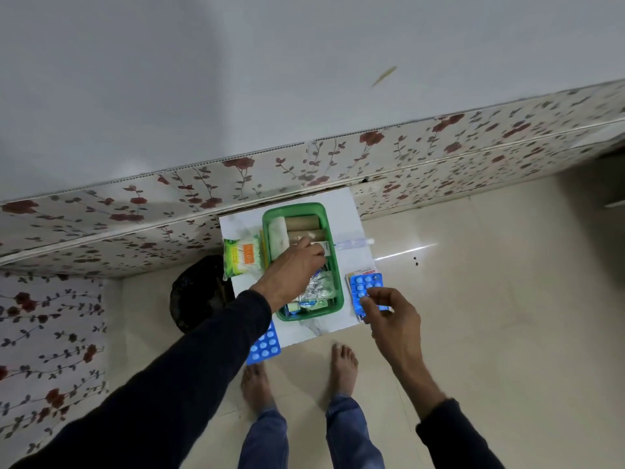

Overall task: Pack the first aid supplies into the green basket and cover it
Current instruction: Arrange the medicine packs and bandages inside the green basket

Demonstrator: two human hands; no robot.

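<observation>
The green basket [334, 265] stands on a white board [348, 214]. Inside lie brown bandage rolls [302, 223], a white roll [278, 238] and silver foil packs [319, 287]. My left hand [291, 270] reaches over the basket, its fingers closed on a small white box [321, 248] above the inside. To the right of the basket, my right hand [389, 309] pinches a blue pill strip [365, 289] lying on the board. A second blue pill strip [265, 345] sits at the board's front left corner. A green cotton bud pack [241, 257] lies left of the basket.
A thermometer in a clear case [353, 244] lies right of the basket. A dark round object [199, 292] sits on the floor at the left. A flowered wall panel [304, 164] runs behind the board. My bare feet [343, 367] stand on beige tiles just in front.
</observation>
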